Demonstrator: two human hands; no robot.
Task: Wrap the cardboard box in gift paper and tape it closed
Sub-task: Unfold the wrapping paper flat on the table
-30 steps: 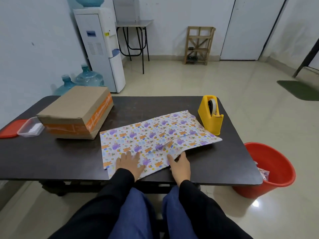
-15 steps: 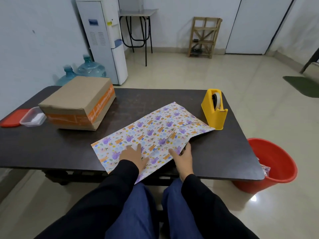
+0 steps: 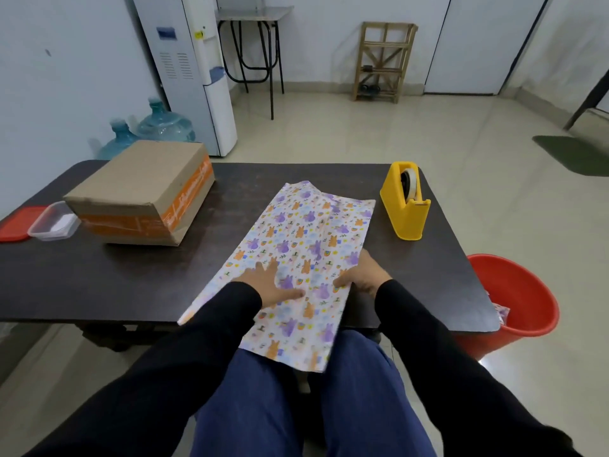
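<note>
The folded gift paper (image 3: 296,239), white with purple and orange animals, lies lengthwise on the dark table (image 3: 99,278), its near end hanging over the front edge above my lap. My left hand (image 3: 268,285) rests flat on the paper with fingers spread. My right hand (image 3: 362,273) grips the paper's right edge, thumb on top and fingers beneath. The cardboard box (image 3: 141,192), sealed with orange tape, stands at the table's left rear, apart from the paper. A yellow tape dispenser (image 3: 407,202) stands upright beyond the paper's right corner.
A clear plastic container (image 3: 52,222) and its red lid (image 3: 14,222) lie at the table's left edge. A red bucket (image 3: 514,301) stands on the floor to the right. A water dispenser (image 3: 194,70) and blue bottles stand behind the table.
The paper has swung from lying across the table to lying lengthwise and slid towards me, its near end now hanging over the front edge. My right hand has taken hold of its right edge.
</note>
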